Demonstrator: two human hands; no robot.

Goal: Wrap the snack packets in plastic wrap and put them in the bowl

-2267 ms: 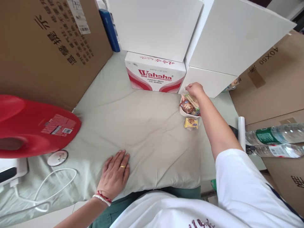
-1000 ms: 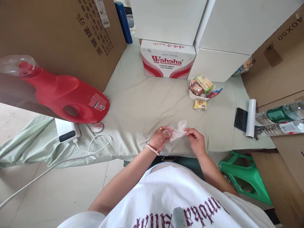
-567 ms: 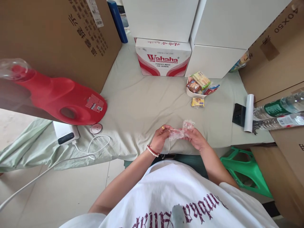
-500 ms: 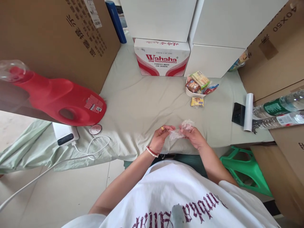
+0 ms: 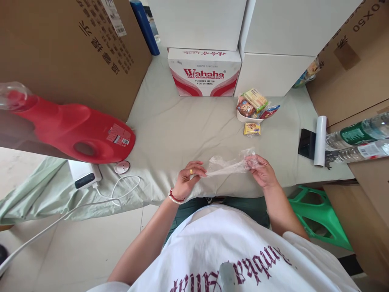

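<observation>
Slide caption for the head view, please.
Left hand and right hand hold clear plastic between them, snack bowl beyond.

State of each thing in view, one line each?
Clear film: stretched between both hands
Left hand: pinching one end
Right hand: gripping the other end
White bowl: heaped with snack packets
Yellow packet: lying outside the bowl
Red jug: capped
White device: cable plugged in
Plastic bottles: fill unclear

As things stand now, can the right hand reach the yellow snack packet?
Probably yes: the yellow snack packet lies ahead of the right hand, with cloth visible between them. However, that hand grips transparent film and may need to release it first.
</observation>
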